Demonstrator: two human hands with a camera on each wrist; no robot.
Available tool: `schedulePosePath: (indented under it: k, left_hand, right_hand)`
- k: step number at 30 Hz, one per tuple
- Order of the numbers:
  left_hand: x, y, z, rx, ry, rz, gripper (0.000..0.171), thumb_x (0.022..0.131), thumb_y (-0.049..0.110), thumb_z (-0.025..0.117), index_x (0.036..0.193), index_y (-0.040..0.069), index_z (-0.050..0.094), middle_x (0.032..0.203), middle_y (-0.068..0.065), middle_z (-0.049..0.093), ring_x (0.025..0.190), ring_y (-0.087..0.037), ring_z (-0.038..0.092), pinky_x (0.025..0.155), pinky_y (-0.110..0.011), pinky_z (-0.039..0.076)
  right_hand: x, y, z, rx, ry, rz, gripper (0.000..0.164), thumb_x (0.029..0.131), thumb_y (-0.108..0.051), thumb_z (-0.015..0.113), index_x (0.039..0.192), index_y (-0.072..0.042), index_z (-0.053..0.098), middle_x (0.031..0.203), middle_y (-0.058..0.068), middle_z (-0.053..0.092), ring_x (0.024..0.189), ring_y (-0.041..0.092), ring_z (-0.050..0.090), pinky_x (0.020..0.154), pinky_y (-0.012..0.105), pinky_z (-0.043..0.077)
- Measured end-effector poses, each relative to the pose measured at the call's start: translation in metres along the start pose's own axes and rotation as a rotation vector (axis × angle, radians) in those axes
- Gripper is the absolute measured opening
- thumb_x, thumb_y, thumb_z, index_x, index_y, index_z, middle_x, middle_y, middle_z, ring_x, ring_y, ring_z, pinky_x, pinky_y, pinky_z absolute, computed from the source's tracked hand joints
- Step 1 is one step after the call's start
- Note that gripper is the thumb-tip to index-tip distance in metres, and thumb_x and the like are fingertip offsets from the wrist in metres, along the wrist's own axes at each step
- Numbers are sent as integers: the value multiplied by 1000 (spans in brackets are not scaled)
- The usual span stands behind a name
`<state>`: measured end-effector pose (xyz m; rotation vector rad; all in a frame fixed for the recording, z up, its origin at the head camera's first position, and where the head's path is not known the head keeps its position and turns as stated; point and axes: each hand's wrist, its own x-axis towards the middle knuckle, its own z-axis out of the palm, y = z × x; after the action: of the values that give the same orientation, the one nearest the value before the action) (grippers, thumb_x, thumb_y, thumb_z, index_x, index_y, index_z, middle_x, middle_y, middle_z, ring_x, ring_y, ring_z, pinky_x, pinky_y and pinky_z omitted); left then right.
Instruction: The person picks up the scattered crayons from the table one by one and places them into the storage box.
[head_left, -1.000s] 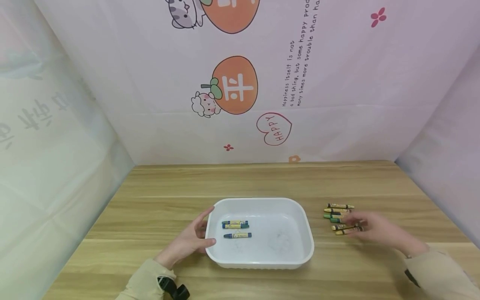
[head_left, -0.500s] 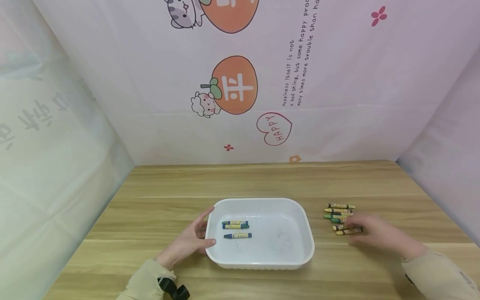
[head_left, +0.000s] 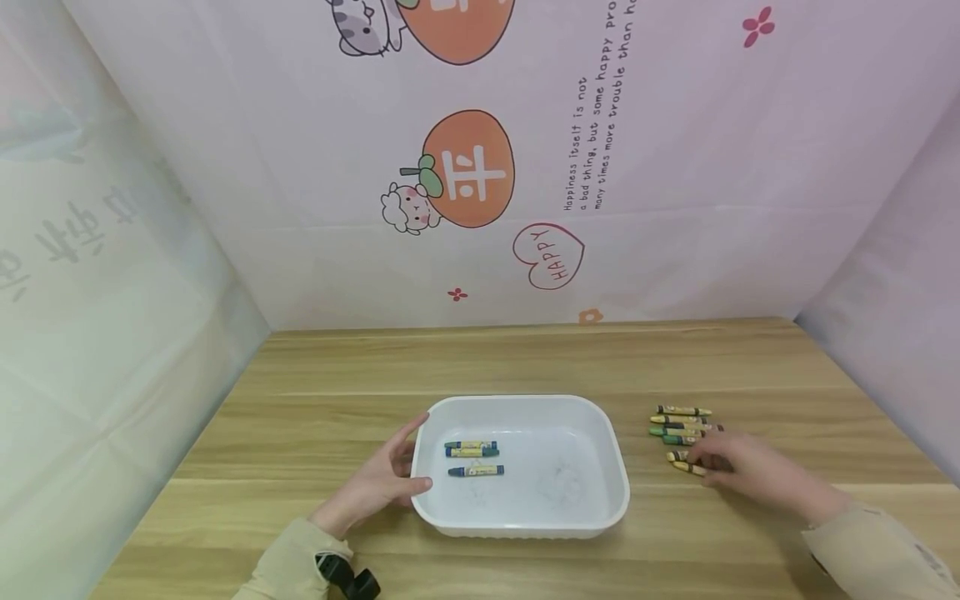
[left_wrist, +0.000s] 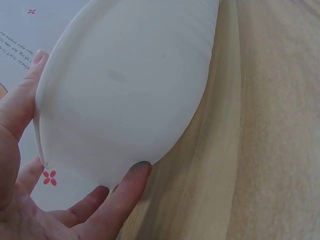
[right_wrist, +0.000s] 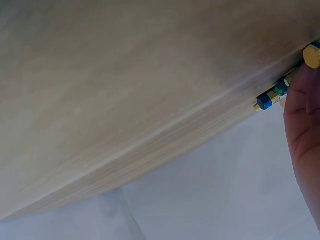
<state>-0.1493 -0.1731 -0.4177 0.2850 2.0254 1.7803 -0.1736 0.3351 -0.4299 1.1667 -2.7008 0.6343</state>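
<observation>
My left hand point(head_left: 375, 482) grips the left end of a white plastic tray point(head_left: 525, 528), its thumb over the rim. In the left wrist view its fingers point(left_wrist: 131, 187) lie against the tray's outer wall. Three crayons with dark blue or green ends lie inside; one blue crayon point(head_left: 476, 471) lies apart from the other two. On the table to the right, my right hand point(head_left: 757, 475) pinches a yellow crayon point(head_left: 688, 468), covering its rear end. In the right wrist view a yellow crayon end point(right_wrist: 312, 57) shows beside the hand. Another yellow crayon point(head_left: 677, 456) lies just behind it.
Behind the right hand several crayons lie side by side, among them a green crayon point(head_left: 678, 440) and a yellow crayon point(head_left: 684, 411). The wooden table point(head_left: 360, 358) meets a printed backdrop point(head_left: 652, 267) at the back, with cloth at both sides.
My right hand has stayed by the crayons, its fingers shifting over the nearest ones; the nearest yellow crayon has turned and tilted. The left hand and the tray have not moved.
</observation>
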Motion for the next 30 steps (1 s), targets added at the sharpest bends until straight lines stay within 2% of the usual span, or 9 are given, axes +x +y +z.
schedulePosePath:
  k: [10, 17, 23, 30]
  left_hand:
    - [-1, 0, -1, -16, -12, 15, 92, 82, 0, 68, 153, 11, 9, 142, -36, 27, 104, -27, 58, 71, -41, 60]
    - [0, 0, -1, -13, -8, -1, 91, 83, 1, 68, 153, 15, 11, 143, -33, 28, 103, -26, 59, 71, -40, 60]
    - [0, 0, -2, -10, -3, -4, 91, 83, 1, 68, 153, 16, 11, 143, -32, 28, 104, -26, 59, 71, -40, 60]
    - [1, 0, -3, -8, 1, -8, 91, 83, 1, 69, 153, 16, 12, 143, -33, 29, 107, -28, 58, 72, -41, 60]
  right_hand:
    - [1, -1, -2, 28, -12, -20, 24, 69, -4, 76, 89, -10, 65, 73, -9, 56, 70, -9, 43, 51, 18, 41]
    - [11, -9, -11, 89, -65, 58, 19, 76, -3, 72, 94, -7, 66, 81, -10, 59, 75, -9, 46, 55, 18, 46]
    - [40, -25, -22, 80, -57, 55, 19, 76, -3, 73, 94, -5, 66, 78, -4, 61, 75, -7, 48, 56, 19, 48]
    - [84, -61, -39, 60, -99, 106, 19, 83, -8, 69, 102, -7, 67, 83, -8, 62, 76, -3, 52, 62, 22, 52]
